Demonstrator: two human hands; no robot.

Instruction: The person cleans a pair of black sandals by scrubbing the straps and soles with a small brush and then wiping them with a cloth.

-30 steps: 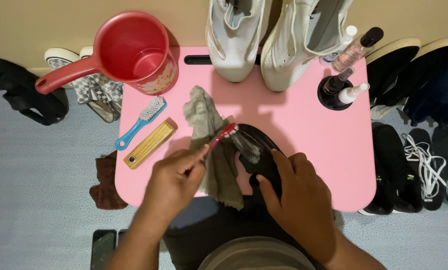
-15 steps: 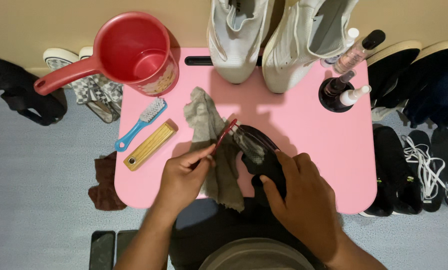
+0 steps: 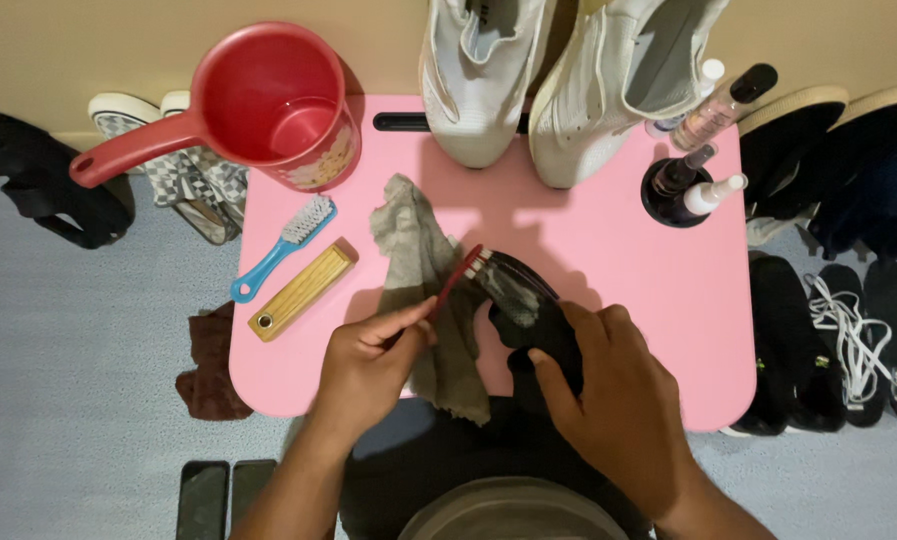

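- Here the left hand (image 3: 373, 365) pinches a red brush (image 3: 455, 283) by its handle, bristle end up against the black shoe (image 3: 528, 305).
- The right hand (image 3: 613, 405) is wrapped around the shoe's near end, fingers closed over it, just right of the left hand.
- The shoe lies near the front edge of the pink table (image 3: 628, 250), partly on a grey cloth (image 3: 418, 270); its long axis runs from lower right to upper left, the far end pointing up-left.
- The brush slants from lower left to upper right, its head touching the shoe's far end.
- A red jug (image 3: 278, 110) with a pale patterned band low on its side stands at the table's far left corner.
- Two bottles (image 3: 703, 190) stand in a black round holder at the far right, one with a white cap; behind them lean a clear bottle with a black cap and another, mostly hidden.
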